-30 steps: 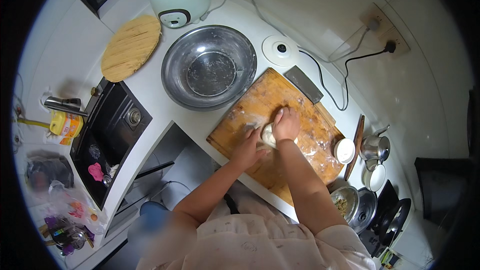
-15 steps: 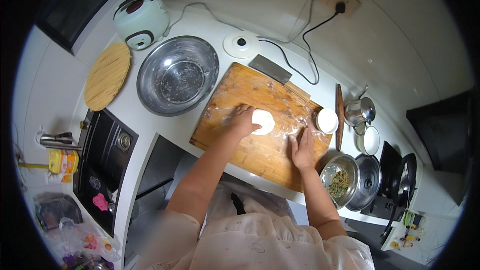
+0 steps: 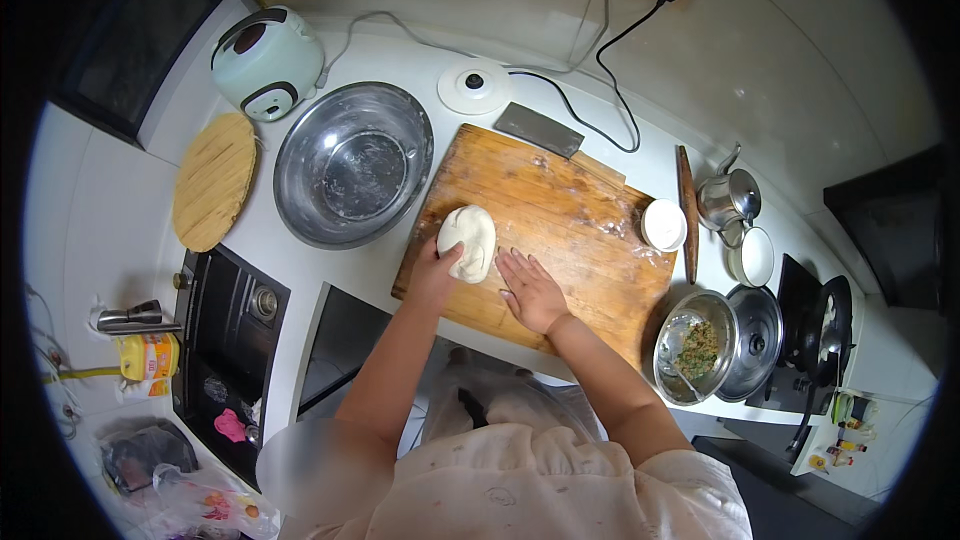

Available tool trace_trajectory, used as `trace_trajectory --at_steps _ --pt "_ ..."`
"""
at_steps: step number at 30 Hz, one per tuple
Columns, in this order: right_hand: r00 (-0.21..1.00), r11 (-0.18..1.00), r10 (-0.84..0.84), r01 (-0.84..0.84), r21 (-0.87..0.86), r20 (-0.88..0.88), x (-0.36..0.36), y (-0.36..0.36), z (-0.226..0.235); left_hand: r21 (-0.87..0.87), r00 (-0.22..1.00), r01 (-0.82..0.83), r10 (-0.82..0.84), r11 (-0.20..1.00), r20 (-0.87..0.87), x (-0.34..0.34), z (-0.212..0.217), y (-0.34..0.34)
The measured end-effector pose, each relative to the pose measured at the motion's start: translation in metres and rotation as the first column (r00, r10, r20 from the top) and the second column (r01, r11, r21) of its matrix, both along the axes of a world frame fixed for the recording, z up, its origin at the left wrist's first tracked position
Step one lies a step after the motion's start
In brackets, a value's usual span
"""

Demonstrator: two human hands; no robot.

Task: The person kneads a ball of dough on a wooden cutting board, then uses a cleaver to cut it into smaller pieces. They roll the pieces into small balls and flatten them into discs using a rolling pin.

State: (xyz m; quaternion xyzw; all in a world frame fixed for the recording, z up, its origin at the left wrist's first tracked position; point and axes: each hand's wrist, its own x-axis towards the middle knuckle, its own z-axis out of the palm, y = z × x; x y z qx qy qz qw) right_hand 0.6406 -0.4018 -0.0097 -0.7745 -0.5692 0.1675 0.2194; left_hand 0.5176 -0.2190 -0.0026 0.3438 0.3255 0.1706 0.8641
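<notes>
A smooth white lump of dough (image 3: 470, 237) is at the left part of the floured wooden cutting board (image 3: 560, 230). My left hand (image 3: 436, 268) grips its near left side, the thumb lying over the top and the other fingers hidden by the dough. Just right of the dough, my right hand (image 3: 534, 294) is held flat with its fingers stretched out, close over the board and holding nothing. A small white bowl (image 3: 663, 226) stands at the board's right edge. Along the far edge lies a cleaver (image 3: 538, 130) with a wooden handle.
Left of the board sits a large metal basin (image 3: 345, 165), beside a round wooden lid (image 3: 213, 182) and a green rice cooker (image 3: 268, 65). To the right are a rolling pin (image 3: 687, 210), a metal kettle (image 3: 728, 198) and a metal bowl of chopped filling (image 3: 698, 348).
My left hand has brought the dough left and nearer to me; it now looks thicker and longer. My right hand has moved left across the board toward it. The whole view has shifted slightly.
</notes>
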Motion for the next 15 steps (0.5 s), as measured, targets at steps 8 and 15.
trace_trajectory --at_steps 8,15 --pt "0.285 0.619 -0.441 0.783 -0.058 -0.851 0.061 -0.019 0.027 0.331 0.902 0.433 -0.404 0.838 -0.154 0.036 -0.016 -0.064" --pt "0.737 0.763 -0.604 0.645 0.049 -0.304 0.01 -0.006 0.045 0.65 0.897 0.439 -0.348 0.62 -0.273 0.045 -0.042 -0.089"
